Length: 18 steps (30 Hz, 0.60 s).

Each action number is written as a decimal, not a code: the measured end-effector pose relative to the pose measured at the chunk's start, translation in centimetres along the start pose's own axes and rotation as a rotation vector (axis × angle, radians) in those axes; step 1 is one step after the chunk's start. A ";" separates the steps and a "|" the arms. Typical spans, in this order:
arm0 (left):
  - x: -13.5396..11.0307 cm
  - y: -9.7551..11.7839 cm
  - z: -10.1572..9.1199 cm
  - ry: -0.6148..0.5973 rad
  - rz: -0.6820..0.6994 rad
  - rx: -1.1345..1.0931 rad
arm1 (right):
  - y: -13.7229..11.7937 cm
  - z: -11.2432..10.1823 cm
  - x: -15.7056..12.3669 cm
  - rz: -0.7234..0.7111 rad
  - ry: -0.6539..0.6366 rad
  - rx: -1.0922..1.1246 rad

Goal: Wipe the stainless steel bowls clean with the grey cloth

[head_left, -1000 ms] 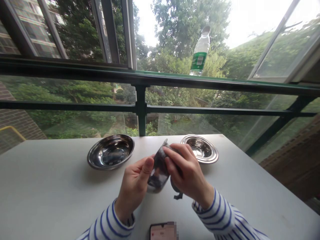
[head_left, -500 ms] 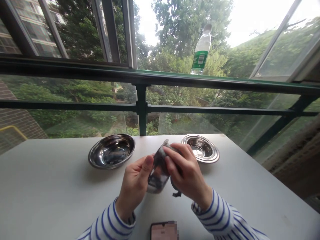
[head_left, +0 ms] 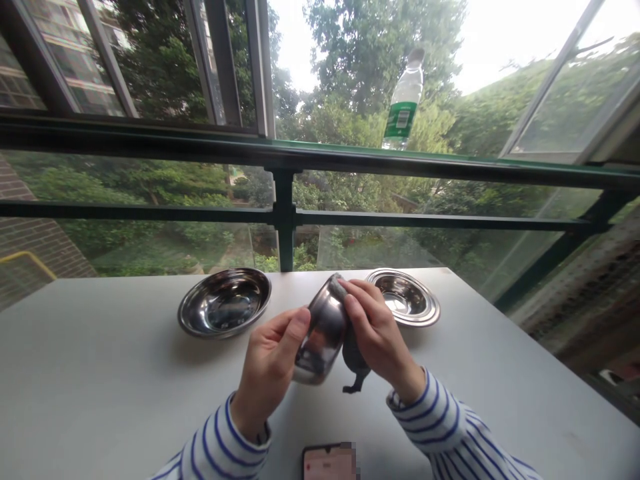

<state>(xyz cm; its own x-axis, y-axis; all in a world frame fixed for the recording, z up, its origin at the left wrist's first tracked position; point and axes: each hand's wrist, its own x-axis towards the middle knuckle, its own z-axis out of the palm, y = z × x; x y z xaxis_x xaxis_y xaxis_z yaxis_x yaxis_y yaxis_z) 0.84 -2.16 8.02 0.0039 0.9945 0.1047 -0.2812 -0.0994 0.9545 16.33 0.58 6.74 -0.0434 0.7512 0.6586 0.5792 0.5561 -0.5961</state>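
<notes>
A small steel bowl (head_left: 323, 331) is held tilted above the table (head_left: 100, 393), between both hands. The left hand (head_left: 267, 373) grips its near side; the right hand (head_left: 377, 333) presses a dark cloth (head_left: 354, 357) against its rim.

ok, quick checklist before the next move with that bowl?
1. Small round steel bowl gripped by left hand, thumb on its outer wall: ok.
2. Right hand holds dark grey cloth against the bowl: ok.
3. Bowl lifted off white table: cannot tell.
4. Wide steel dish apart from both hands: ok.
5. Phone at the near edge, apart from the bowl: ok.
</notes>
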 end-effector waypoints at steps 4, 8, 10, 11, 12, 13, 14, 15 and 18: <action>0.5 -0.2 -0.7 -0.062 -0.034 -0.019 | -0.4 0.0 -0.3 -0.054 -0.039 -0.068; 0.7 -0.1 -1.1 -0.127 -0.067 -0.007 | -1.2 -0.1 -0.7 -0.197 -0.037 -0.124; 0.7 0.1 -1.0 -0.103 -0.058 -0.009 | -1.5 -0.2 -0.8 -0.313 -0.051 -0.137; 0.6 0.2 -1.0 -0.085 -0.051 -0.009 | -1.5 -0.3 -0.8 -0.369 -0.061 -0.139; 0.6 0.3 -0.8 -0.070 -0.045 -0.011 | -1.5 -0.3 -0.7 -0.411 -0.067 -0.138; 0.5 0.4 -0.7 -0.059 -0.040 -0.014 | -1.3 -0.4 -0.6 -0.423 -0.061 -0.134; 0.4 0.5 -0.6 -0.054 -0.041 -0.016 | -1.0 -0.5 -0.4 -0.401 -0.049 -0.125; 0.4 0.5 -0.5 -0.046 -0.044 -0.017 | -0.6 -0.6 -0.2 -0.345 -0.039 -0.110; 0.3 0.5 -0.4 -0.008 -0.056 -0.027 | 0.3 -0.7 0.2 -0.143 -0.034 -0.051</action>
<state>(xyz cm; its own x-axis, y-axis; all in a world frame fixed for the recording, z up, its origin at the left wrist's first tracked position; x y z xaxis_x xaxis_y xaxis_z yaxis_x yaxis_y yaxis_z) 0.30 -1.89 8.37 0.0283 0.9982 0.0537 -0.3060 -0.0425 0.9511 17.06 0.66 7.00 -0.1557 0.6777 0.7187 0.6055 0.6403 -0.4726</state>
